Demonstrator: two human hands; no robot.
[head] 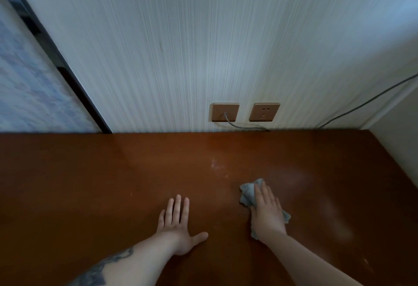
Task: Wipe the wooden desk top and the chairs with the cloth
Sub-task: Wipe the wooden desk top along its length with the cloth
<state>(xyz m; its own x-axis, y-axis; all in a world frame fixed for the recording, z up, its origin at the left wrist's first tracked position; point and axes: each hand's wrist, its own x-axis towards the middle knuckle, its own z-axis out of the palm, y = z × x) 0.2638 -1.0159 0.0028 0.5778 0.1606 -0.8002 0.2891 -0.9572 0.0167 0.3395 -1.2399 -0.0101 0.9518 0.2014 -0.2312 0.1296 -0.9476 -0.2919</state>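
Note:
The reddish-brown wooden desk top fills the lower half of the view. A crumpled grey-blue cloth lies on it right of centre. My right hand lies flat on the cloth with straight fingers, pressing it against the wood. My left hand rests palm down on the bare desk to the left of the cloth, fingers straight and thumb spread. A few pale smudges show on the wood beyond the cloth. No chair is in view.
The desk's far edge meets a pale striped wall. Two tan wall plates sit just above the desk, the left one with a grey cable plugged in. Another cable runs up at the right. A dark frame slants at the left.

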